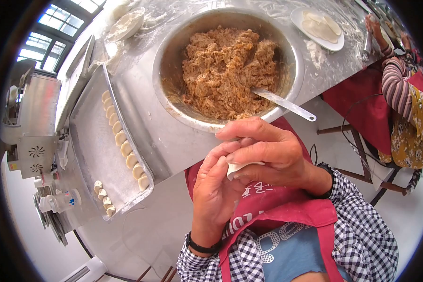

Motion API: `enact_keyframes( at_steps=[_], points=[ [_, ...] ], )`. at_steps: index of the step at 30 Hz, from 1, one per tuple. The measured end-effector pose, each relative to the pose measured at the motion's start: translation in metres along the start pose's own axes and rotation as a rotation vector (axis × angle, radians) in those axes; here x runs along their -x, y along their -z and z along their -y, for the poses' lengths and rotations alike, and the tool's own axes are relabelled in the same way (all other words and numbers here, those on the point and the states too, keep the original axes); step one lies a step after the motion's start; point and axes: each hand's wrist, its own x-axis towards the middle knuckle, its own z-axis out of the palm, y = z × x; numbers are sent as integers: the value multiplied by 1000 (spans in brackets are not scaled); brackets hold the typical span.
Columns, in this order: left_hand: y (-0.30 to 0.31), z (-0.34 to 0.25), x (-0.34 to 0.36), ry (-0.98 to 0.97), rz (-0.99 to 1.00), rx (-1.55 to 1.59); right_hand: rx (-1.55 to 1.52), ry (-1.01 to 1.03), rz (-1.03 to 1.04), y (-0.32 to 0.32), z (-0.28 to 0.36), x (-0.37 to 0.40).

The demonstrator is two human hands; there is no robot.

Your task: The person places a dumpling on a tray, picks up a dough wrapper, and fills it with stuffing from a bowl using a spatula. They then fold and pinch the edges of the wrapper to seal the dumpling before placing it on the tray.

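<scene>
Both my hands meet in front of my apron, just below the near rim of a big metal bowl. Between them is a dumpling, of which only a white fold of dough shows. My left hand has its fingers curled against one side of it. My right hand presses the other side with bent fingers and thumb. Brown minced filling fills much of the bowl, and a flat metal spatula is stuck in it, handle over the rim.
Left of the bowl, a metal tray holds a row of dumplings and a few smaller ones. A plate of dough wrappers stands at the upper right. Another person works at the right with a rolling pin. Flour dusts the table.
</scene>
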Motion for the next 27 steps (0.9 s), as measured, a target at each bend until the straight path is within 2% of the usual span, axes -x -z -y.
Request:
enact_keyframes(
  at_steps=[1, 3, 7, 10, 12, 16, 18, 19, 21, 25, 27],
  points=[
    [-1, -1, 0, -4, 3, 1, 1, 4, 3, 3, -3, -1],
    [-4, -1, -2, 10, -26, 66, 4, 201, 138, 9, -11, -4],
    [-6, -5, -3, 13, -46, 59, 29, 220, 158, 8, -10, -8],
    [-8, -9, -3, 11, 3, 36, 45, 135, 72, 2, -2, -14],
    [-2, -10, -3, 38, 87, 154, 73, 192, 104, 2, -4, -16],
    [4, -2, -4, 21, 91, 359, 95, 265, 158, -1, -16, -14],
    [-9, -7, -3, 6, -137, 201, 150, 288, 175, -2, -18, -16],
    [-12, -9, -3, 5, -137, 206, 151, 286, 179, -5, -15, -18],
    [-14, -13, -2, 36, -189, 183, 132, 158, 91, -11, -7, -22],
    [-5, -11, -1, 14, -167, 180, 160, 197, 117, -9, -11, -24],
    [2, -6, -3, -9, -62, 407, 225, 291, 179, -9, -16, -23]
  ],
)
